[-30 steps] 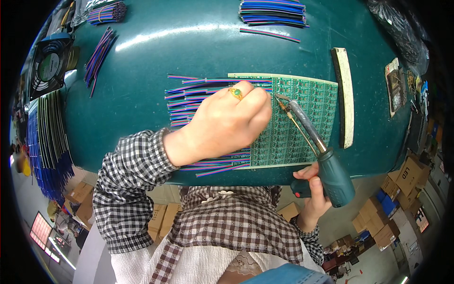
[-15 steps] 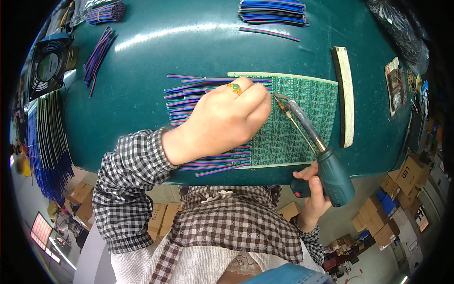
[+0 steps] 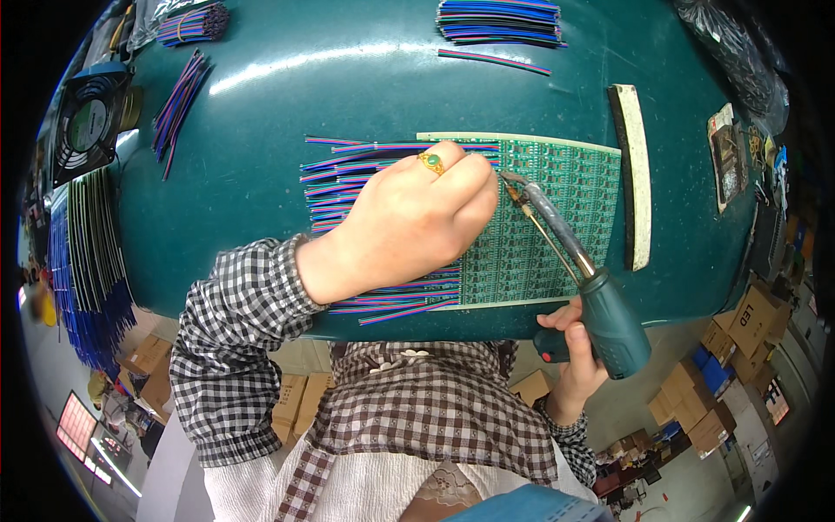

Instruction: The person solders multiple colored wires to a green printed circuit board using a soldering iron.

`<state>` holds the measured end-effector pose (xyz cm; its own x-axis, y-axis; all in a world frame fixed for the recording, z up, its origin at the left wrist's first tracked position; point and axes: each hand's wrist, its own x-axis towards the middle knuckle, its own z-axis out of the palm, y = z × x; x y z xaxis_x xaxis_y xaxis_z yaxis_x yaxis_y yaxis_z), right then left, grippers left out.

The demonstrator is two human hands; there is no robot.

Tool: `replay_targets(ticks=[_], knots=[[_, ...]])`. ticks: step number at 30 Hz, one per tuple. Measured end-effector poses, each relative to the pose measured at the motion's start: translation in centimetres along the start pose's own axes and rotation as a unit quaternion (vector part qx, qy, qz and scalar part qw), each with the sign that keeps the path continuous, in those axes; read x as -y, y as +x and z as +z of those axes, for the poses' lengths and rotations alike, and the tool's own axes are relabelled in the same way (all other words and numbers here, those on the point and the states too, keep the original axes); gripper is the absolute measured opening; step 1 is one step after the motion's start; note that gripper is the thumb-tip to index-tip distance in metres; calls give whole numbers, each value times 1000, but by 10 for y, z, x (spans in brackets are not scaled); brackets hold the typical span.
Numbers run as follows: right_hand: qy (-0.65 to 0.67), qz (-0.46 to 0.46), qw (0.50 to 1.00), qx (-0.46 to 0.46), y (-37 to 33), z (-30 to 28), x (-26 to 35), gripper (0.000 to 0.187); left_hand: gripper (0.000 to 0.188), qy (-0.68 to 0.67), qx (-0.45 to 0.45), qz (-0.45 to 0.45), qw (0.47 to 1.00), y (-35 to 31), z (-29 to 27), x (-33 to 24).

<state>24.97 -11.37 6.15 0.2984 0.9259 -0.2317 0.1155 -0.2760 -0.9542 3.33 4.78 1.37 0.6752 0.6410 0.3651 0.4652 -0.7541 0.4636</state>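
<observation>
A green circuit-board panel (image 3: 548,226), with rows of small boards, lies on the table before me. Multicoloured ribbon wires (image 3: 335,193) run off its left side in a row. My left hand (image 3: 422,209), wearing a gold ring with a green stone, is closed over the wires and the panel's left part; its fingertips and whatever they pinch are hidden. In my right hand (image 3: 578,352) is a dark green pistol-shaped soldering gun (image 3: 614,322), gripped by its handle below the panel's near edge. Its metal barrel and thin feed tube slant up-left, the tip close by my left fingers.
A black-and-white bar (image 3: 637,178) lies right of the panel. Wire bundles (image 3: 500,23) rest at the far side, with one loose ribbon in front; more wires (image 3: 178,109) lie far left beside a black fan (image 3: 87,122). Long wires (image 3: 87,261) hang over the left edge.
</observation>
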Motion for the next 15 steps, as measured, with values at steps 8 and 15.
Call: replay_targets(ticks=[8,15], knots=[[30,-10,999,-10,2,4,5,30,31,1,-2,-1,1000,-1,0,0],[45,-2,999,-29,2,7,13,25,31,12,6,1,1000,-2,0,-2]])
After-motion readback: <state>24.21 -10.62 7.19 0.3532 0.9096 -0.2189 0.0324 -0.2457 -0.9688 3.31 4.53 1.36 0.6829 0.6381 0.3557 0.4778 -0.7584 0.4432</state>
